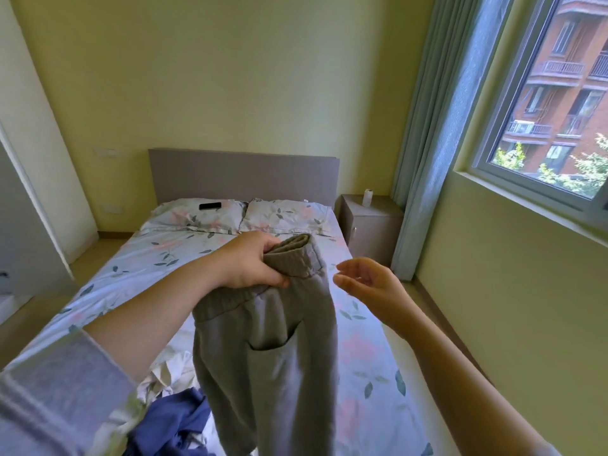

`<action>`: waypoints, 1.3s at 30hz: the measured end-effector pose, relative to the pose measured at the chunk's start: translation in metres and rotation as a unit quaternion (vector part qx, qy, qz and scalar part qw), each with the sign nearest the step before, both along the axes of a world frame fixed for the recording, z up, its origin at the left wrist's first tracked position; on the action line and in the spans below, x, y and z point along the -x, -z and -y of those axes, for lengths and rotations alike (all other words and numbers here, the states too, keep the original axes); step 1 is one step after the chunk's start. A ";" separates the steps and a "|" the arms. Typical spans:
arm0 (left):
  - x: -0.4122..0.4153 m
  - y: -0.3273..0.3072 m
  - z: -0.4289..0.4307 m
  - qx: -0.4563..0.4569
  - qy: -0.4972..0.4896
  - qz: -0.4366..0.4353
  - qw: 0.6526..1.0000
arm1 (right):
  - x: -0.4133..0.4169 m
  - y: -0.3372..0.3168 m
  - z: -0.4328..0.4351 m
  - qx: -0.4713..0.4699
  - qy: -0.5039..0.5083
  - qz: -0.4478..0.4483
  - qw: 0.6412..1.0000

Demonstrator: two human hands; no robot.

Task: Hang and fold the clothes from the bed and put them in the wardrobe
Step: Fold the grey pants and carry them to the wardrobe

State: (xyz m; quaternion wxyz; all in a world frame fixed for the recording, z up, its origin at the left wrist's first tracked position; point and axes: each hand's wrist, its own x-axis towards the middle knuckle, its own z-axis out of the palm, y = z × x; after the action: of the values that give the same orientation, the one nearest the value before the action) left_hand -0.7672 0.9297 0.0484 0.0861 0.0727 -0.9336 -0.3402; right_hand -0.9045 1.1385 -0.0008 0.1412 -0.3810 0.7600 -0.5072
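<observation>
My left hand (251, 261) grips the elastic waistband of a pair of grey sweatpants (273, 366) and holds them up over the bed (365, 357). The trousers hang down with a back pocket facing me. My right hand (365, 279) hovers just right of the waistband, fingers relaxed and apart, touching nothing. At the bed's near end lie a blue garment (171, 422) and a white patterned garment (164, 370), both crumpled and partly hidden by my arm and the trousers.
Two floral pillows (283, 215) lie at the headboard, with a black phone (210, 206) on the left one. A grey nightstand (371, 225) bearing a small white object stands right of the bed, beside a blue curtain (437, 143) and a window. White panels (33, 179) stand at the left.
</observation>
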 end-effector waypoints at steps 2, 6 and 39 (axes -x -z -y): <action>-0.003 0.001 0.007 -0.009 0.017 -0.005 1.000 | 0.009 0.031 -0.009 -0.051 0.048 0.019 0.997; -0.014 -0.003 0.024 -0.005 0.022 0.015 1.000 | 0.011 0.081 -0.009 -0.095 0.063 0.084 0.990; -0.063 0.022 0.096 -0.129 -0.181 0.007 0.975 | 0.027 0.157 -0.003 0.113 0.167 0.406 0.891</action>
State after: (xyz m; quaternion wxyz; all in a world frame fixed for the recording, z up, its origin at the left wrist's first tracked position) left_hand -0.7041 0.8341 0.0261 0.1299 0.2537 -0.8539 -0.4356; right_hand -0.9317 1.1419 -0.1575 0.3061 -0.0226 0.6264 -0.7165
